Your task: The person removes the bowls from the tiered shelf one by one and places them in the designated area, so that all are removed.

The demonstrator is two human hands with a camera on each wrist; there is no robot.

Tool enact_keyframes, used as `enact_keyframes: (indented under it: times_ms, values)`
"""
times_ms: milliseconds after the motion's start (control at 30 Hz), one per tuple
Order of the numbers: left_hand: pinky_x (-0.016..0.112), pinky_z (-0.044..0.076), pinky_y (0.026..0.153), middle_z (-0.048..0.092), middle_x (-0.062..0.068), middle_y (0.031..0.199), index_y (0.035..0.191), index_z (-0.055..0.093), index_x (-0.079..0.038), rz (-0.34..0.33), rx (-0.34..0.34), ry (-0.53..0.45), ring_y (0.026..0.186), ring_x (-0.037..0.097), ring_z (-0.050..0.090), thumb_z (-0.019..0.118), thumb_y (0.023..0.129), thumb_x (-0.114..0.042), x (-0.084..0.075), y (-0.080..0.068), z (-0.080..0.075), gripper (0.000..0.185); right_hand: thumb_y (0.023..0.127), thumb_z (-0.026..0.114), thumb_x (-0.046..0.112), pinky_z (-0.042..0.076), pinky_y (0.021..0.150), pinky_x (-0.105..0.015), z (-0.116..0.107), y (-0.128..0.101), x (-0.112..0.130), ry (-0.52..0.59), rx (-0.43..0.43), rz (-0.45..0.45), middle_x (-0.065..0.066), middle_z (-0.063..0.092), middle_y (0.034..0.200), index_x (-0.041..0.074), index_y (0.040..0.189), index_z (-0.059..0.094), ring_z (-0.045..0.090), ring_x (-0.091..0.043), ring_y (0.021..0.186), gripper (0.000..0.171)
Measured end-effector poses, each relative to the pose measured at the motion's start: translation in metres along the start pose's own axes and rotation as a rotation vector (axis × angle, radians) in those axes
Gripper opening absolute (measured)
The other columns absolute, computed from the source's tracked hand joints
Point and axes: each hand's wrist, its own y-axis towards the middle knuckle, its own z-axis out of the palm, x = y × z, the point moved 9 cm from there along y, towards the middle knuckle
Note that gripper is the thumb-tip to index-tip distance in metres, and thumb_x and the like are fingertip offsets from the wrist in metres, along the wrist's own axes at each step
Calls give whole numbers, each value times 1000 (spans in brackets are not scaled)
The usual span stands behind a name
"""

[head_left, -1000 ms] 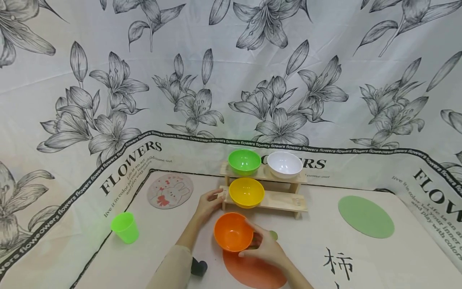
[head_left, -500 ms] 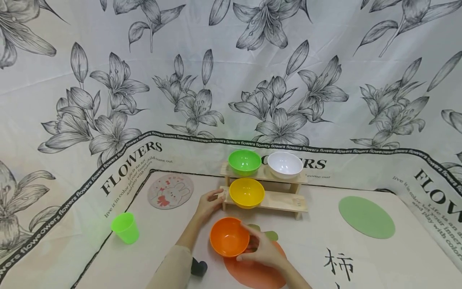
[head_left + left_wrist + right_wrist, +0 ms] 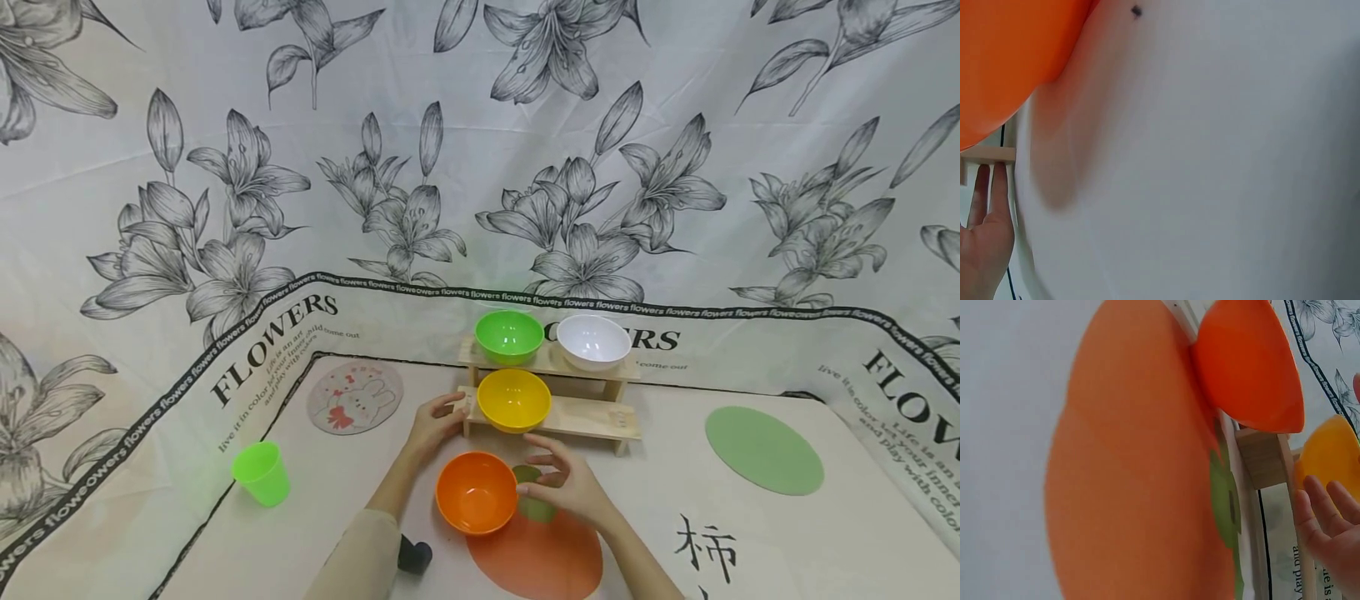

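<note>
Just in front of the wooden stand (image 3: pixel 585 417), the orange bowl (image 3: pixel 477 493) sits upright, its round mouth facing up. The left hand (image 3: pixel 436 426) lays straight fingers against the stand's left end. The right hand (image 3: pixel 568 483), loosely spread and empty, has released the bowl since the earlier frame, moving nearer the stand.

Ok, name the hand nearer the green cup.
Left. The left hand is to the right of the green cup, by the wooden stand; the right hand is farther right, beside the orange bowl.
</note>
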Motion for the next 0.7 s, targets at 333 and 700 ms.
enact_keyframes:
  times_ms: [333,700]
  values:
    - [36,54,86,59,24,114,126,56,4,-12,11,-14,95,21,61,68,87,-11,2,0,0,43,76,75,-1,58,76,-37,-41,9,15,-84,-182,-96,-27,54,110,-7,125,51,60,-26,91,55]
    - [36,54,88,58,25,116,127,55,4,-13,19,-21,98,23,61,67,87,-11,0,0,1,44,74,75,-5,57,79,-37,-59,24,4,-48,-264,-30,-26,44,129,-5,132,46,49,-39,103,65]
